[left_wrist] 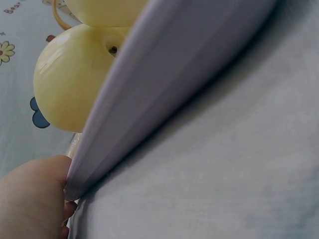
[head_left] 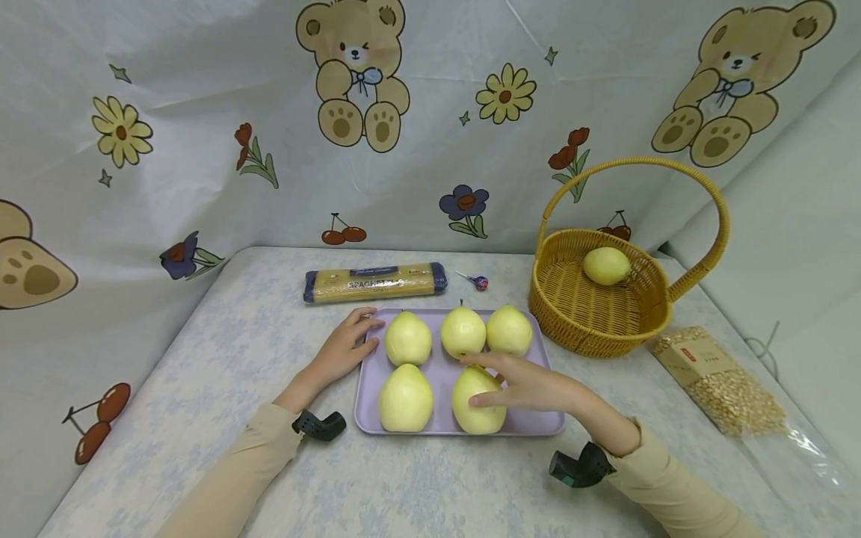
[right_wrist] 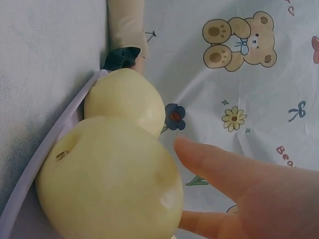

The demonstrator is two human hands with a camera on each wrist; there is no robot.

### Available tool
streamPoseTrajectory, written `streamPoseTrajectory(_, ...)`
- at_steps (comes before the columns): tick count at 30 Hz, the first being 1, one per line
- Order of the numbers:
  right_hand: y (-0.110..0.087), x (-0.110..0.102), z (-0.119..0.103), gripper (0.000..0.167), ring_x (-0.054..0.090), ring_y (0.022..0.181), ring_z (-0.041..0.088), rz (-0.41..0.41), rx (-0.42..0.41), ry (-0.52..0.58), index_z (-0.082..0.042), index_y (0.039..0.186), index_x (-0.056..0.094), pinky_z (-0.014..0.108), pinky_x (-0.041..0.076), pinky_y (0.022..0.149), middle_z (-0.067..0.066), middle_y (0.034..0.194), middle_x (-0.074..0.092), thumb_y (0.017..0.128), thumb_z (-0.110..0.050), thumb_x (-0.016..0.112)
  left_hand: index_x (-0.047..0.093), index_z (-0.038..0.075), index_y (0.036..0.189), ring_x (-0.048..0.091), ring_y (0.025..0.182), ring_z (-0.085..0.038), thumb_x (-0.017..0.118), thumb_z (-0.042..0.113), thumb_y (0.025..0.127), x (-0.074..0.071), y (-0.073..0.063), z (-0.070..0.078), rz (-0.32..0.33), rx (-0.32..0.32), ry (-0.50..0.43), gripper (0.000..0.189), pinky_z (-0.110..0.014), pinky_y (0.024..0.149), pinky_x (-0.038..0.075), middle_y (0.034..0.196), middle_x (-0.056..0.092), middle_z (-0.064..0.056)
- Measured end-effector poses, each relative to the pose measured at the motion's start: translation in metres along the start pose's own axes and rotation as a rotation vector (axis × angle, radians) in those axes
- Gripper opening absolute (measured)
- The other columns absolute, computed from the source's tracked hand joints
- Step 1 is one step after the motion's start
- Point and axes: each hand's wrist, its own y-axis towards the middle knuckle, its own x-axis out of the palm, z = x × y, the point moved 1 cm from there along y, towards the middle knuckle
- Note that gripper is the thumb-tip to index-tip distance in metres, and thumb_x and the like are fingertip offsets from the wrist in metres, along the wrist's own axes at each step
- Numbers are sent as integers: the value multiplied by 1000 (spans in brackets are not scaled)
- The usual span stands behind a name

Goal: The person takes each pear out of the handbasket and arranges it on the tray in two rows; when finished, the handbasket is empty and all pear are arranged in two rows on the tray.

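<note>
Several pale yellow pears lie on a lilac tray [head_left: 444,385]. My left hand [head_left: 345,340] holds the tray's left rim near its far corner, thumb over the edge. In the left wrist view, fingertips [left_wrist: 69,208] show below the rim [left_wrist: 112,99]. Stretched over the near right pear [head_left: 476,420] is my right hand [head_left: 521,382], its thumb and forefinger spread apart. The right wrist view has the same pear [right_wrist: 112,181] beside the spread fingers, with another pear [right_wrist: 124,97] behind it. Part of this pear's far side is hidden by the hand.
A wicker basket [head_left: 561,325] with a tall handle stands right of the tray, one pear [head_left: 605,266] inside. Behind the tray lie a spaghetti pack [head_left: 373,283] and a lollipop [head_left: 480,282]. At the right is a clear bag of pale grains [head_left: 729,388]. A printed cloth hangs behind.
</note>
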Motion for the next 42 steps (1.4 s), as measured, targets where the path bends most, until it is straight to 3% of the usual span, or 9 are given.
streamPoseTrajectory(7, -3, -7, -3, 61, 56, 111, 29, 32, 27, 2, 4, 135, 47, 39, 51, 89, 21, 131, 54, 90, -36, 64, 60, 5, 125, 43, 133, -37, 60, 15, 93, 0, 0, 0, 2, 6, 6, 33, -54, 109, 37, 143, 43, -16)
streamPoseTrajectory(12, -6, -24, -3, 57, 58, 109, 35, 115, 81, 82, -1, 138, 45, 46, 52, 91, 23, 127, 53, 92, -29, 62, 60, 5, 125, 44, 132, -37, 60, 15, 93, 1, 1, -2, 7, 7, 6, 33, -54, 108, 38, 143, 43, -16)
streamPoseTrajectory(16, -8, -44, 3, 50, 60, 108, 33, 227, 64, 129, -1, 137, 45, 38, 53, 86, 25, 126, 56, 94, -22, 60, 60, 5, 125, 46, 130, -36, 59, 15, 93, 3, 1, -2, 9, 18, 7, 33, -54, 107, 38, 142, 43, -16)
streamPoseTrajectory(20, -8, -69, 12, 44, 61, 107, 21, 369, 69, 178, -2, 135, 48, 25, 52, 86, 23, 126, 58, 96, -18, 57, 60, 5, 125, 46, 130, -36, 59, 16, 94, 3, 1, -2, 7, 16, 3, 33, -53, 107, 39, 142, 43, -16)
streamPoseTrajectory(25, -8, -106, 31, 38, 61, 100, 6, 524, 80, 303, -4, 130, 49, 19, 53, 82, 5, 118, 62, 98, -24, 53, 60, 6, 125, 46, 130, -36, 59, 15, 93, 2, 0, -2, 12, 12, 8, 34, -54, 107, 38, 142, 43, -16)
streamPoseTrajectory(28, -9, -125, 46, 37, 62, 98, 4, 609, 119, 356, -8, 126, 52, 18, 54, 79, -11, 107, 62, 97, -31, 54, 60, 6, 125, 46, 130, -36, 59, 15, 93, 2, -1, -3, 12, 12, 16, 34, -53, 107, 39, 142, 43, -15)
streamPoseTrajectory(32, -9, -145, 70, 36, 63, 92, 2, 713, 192, 371, -11, 123, 54, 16, 54, 76, -17, 102, 62, 96, -36, 55, 60, 6, 126, 45, 131, -36, 59, 16, 94, 2, -1, -2, 4, 10, 13, 34, -54, 108, 38, 143, 43, -15)
streamPoseTrajectory(42, -5, -180, 133, 35, 60, 82, -6, 801, 309, 392, -15, 121, 53, 14, 52, 73, -26, 90, 59, 94, -38, 56, 60, 6, 126, 46, 130, -36, 59, 16, 93, 2, 0, -4, 11, 20, 18, 34, -53, 108, 38, 143, 43, -15)
